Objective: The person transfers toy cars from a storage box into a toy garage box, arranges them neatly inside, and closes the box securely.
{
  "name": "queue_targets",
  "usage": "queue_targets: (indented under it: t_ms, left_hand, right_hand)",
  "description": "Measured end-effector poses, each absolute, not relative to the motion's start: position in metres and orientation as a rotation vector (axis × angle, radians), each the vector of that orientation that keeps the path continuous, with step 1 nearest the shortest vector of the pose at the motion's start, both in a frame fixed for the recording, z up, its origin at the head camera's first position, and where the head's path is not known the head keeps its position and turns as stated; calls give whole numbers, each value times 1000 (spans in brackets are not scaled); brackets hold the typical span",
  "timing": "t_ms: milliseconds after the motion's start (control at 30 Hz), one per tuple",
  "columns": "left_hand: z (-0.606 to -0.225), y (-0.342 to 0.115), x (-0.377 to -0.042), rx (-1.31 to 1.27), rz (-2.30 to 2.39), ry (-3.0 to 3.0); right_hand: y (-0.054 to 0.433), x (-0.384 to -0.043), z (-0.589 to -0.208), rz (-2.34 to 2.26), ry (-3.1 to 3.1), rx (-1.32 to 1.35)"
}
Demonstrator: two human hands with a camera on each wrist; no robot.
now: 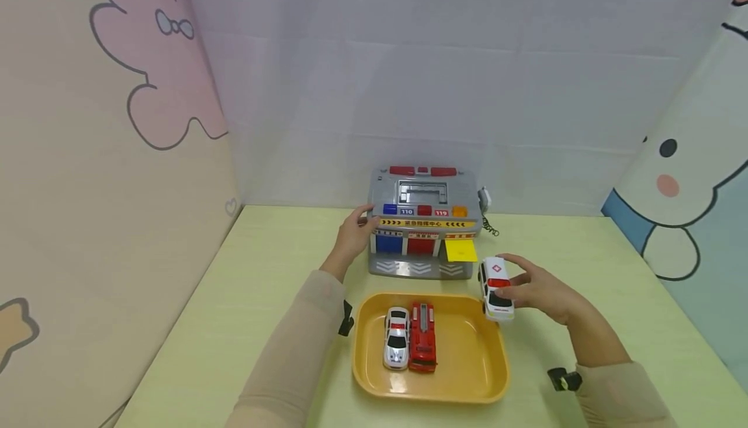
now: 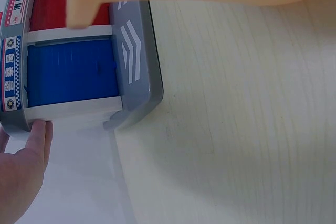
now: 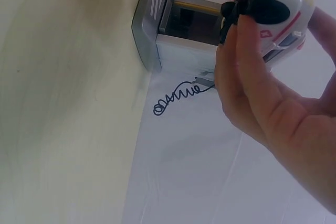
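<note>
In the head view, a grey toy emergency station (image 1: 422,195) stands at the back of the table, its blue and red doors down and its yellow door (image 1: 461,251) swung up. My left hand (image 1: 349,238) rests against the station's left side, fingers (image 2: 39,142) fairly straight along the wall and thumb at the front corner. My right hand (image 1: 543,293) grips a white toy ambulance (image 1: 497,272) with a red light bar, thumb on one side. The ambulance hangs beside the tray's back right corner, in front of the raised door. Behind that door, the right wrist view shows an opening (image 3: 197,22).
A yellow tray (image 1: 470,396) lies nearest me, holding a white toy police car (image 1: 397,338) and a red toy fire engine (image 1: 423,337) side by side. A toy telephone handset (image 1: 484,199) on a coiled cord (image 3: 181,96) hangs at the station's right side. A pale curtain backs the table.
</note>
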State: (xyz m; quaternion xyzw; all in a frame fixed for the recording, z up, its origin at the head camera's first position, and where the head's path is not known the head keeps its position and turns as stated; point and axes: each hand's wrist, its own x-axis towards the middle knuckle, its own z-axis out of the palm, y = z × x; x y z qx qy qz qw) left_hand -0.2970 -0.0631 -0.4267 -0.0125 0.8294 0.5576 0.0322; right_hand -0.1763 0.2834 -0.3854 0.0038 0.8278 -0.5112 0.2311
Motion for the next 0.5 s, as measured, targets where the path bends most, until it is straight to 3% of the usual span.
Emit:
queue_targets:
  t_ms: [500]
  left_hand:
    - [-427,-64,-297,-26,1733,2544]
  right_hand:
    - [288,-191,-390,-1433,2243,-3]
